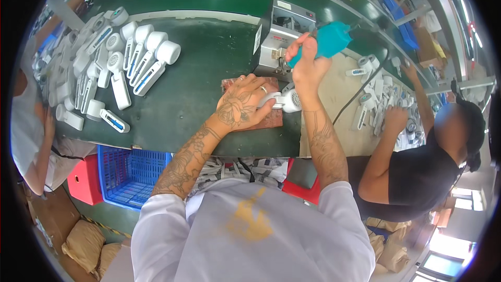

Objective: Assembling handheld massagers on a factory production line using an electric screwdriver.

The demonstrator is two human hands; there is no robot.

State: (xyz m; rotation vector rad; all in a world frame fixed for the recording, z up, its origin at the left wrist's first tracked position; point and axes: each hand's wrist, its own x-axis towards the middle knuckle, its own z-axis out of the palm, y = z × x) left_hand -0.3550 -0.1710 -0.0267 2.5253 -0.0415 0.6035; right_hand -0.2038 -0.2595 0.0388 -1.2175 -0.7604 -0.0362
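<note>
The left hand holds a white part on the bench. The right hand grips a blue tool.

I get one head-worn fisheye view, looking steeply down and close onto the green table, edges bending.

Green bench carries heap of white handheld units at left. Grey metal box machine near bench middle. Blue plastic crate and red box under bench edge. Brown sacks on floor. Co-worker in black shirt at right, sorting white parts.
</note>
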